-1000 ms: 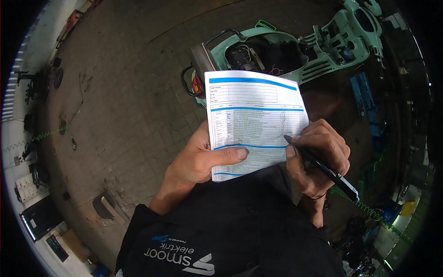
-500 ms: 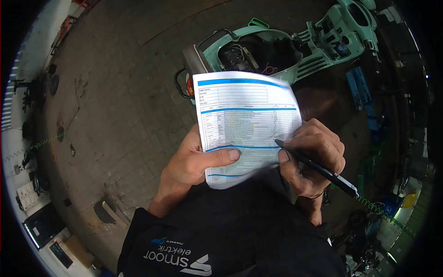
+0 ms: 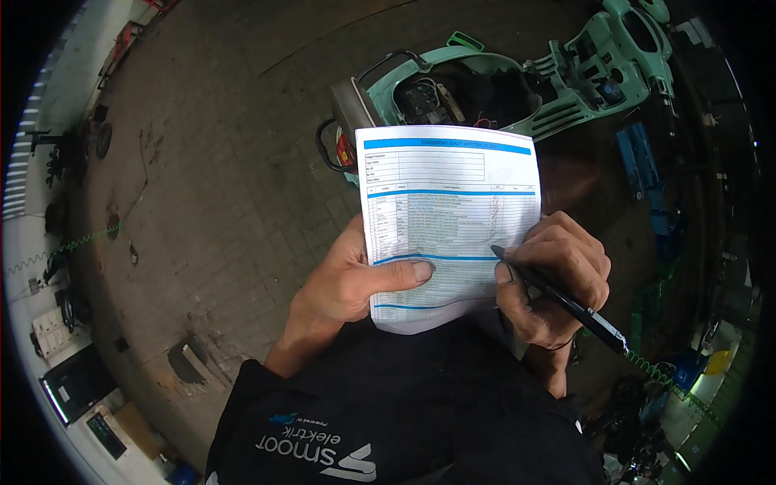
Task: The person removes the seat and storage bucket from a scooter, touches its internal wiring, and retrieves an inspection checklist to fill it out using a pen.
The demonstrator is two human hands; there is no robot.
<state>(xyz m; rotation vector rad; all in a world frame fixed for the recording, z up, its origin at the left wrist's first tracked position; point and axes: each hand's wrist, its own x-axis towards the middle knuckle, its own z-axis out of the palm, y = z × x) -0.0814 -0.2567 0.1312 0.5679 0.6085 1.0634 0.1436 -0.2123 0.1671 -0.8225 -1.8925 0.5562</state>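
My left hand (image 3: 343, 279) grips the left edge of a printed checklist sheet (image 3: 444, 174), its thumb lying across the front and its fingers hidden behind. Blue bands divide the paper into sections, and small pen marks run down a column on its right side. In my right hand (image 3: 558, 279) is a black pen (image 3: 578, 311), held in a writing grip. The pen's tip rests at or just above the sheet, close to the middle blue band; contact cannot be made out.
Beyond the sheet stands a mint-green scooter (image 3: 558, 105) with its seat compartment exposed. A blue metal stand (image 3: 643, 174) is to the right. A monitor (image 3: 77, 388) and keyboard (image 3: 107, 435) lie at lower left. Green coiled hoses (image 3: 659, 373) hang at both sides.
The sheet and both hands have shifted slightly right in view. The paper looks flatter and sharper, with its blurred top right corner now settled. Both grips are unchanged.
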